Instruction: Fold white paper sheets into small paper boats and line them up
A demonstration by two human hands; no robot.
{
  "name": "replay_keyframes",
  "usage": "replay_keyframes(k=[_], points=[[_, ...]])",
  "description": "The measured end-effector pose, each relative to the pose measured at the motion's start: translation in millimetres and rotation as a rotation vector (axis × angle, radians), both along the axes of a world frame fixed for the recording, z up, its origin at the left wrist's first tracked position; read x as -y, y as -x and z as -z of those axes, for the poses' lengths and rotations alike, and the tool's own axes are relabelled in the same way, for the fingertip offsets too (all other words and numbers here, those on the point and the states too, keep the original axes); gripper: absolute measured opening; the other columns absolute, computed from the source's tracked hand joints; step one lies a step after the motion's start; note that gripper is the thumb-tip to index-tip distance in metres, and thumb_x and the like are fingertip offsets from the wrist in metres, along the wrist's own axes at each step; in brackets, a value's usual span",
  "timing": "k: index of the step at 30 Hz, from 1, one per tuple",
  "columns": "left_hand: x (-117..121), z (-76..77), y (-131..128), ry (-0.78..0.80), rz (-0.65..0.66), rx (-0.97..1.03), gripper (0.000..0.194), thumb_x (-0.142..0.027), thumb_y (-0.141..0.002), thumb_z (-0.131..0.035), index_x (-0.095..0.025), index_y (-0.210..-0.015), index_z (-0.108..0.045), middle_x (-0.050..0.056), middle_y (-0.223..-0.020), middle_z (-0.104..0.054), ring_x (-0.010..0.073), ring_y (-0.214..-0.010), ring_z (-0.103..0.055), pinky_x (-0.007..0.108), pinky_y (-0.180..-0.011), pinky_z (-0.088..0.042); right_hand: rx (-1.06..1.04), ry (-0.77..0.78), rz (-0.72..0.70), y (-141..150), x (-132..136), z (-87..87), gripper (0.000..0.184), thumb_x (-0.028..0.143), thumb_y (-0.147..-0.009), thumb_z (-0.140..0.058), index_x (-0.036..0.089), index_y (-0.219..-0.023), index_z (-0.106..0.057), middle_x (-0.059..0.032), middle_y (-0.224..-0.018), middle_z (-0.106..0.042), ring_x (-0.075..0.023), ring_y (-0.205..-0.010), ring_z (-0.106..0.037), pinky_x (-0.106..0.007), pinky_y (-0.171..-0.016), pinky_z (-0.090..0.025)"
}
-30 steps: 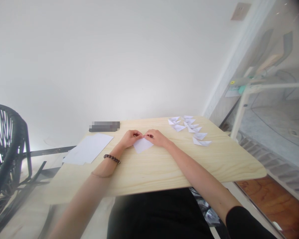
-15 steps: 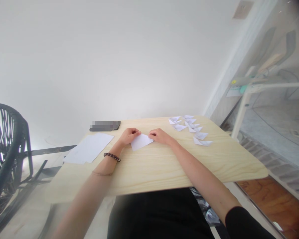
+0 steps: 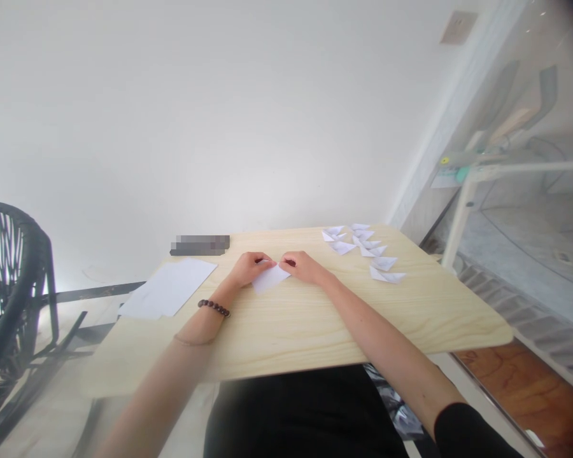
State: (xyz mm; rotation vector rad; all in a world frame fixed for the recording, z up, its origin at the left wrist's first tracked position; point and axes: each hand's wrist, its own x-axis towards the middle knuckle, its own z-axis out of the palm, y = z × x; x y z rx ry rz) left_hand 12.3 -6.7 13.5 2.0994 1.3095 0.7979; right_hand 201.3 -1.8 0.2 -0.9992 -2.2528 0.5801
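Left hand (image 3: pixel 249 270) and right hand (image 3: pixel 305 267) both pinch the paper (image 3: pixel 270 278) at its far edge, over the bench (image 3: pixel 286 337).

Bright, diffuse light covers the wall (image 3: pixel 277 127); the table (image 3: pixel 277 331) blurs at near left; the view's upper right corner is dark.

Folded papers (image 3: pixel 341 248) on wood-grain table (image 3: pixel 286 337)

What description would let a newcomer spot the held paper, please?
Find the pale wooden table, then the person's hands near its middle. The small white paper is between them. Unlike the larger sheets at left and folded pieces at right, it is held.
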Motion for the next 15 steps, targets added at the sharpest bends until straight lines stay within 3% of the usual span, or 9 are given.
replay_keyframes(k=[7,15], points=[[-1.0,2.1,4.0,-0.022,-0.010,0.116,0.039,-0.045,-0.072,-0.045,-0.012,-0.080,-0.064,0.005,-0.074,-0.064,0.0149,-0.064,-0.054,0.022,-0.053,-0.038,-0.059,0.032,0.019,-2.7,-1.9,-1.0,0.017,0.024,-0.074,-0.040,0.015,-0.067,-0.052,0.0016,-0.063,-0.049,-0.0079,-0.058,-0.040,-0.020,-0.056,-0.029],[0.6,1.6,3.2,0.024,0.025,0.137,0.037,-0.044,-0.072,-0.047,-0.012,-0.078,-0.063,0.005,-0.074,-0.063,0.0148,-0.064,-0.054,0.022,-0.051,-0.038,-0.065,0.028,0.036,1.2,-0.7,1.5,0.027,0.031,-0.076,-0.039,0.015,-0.055,-0.043,0.0026,-0.057,-0.042,-0.0073,-0.054,-0.035,-0.021,-0.053,-0.026]])
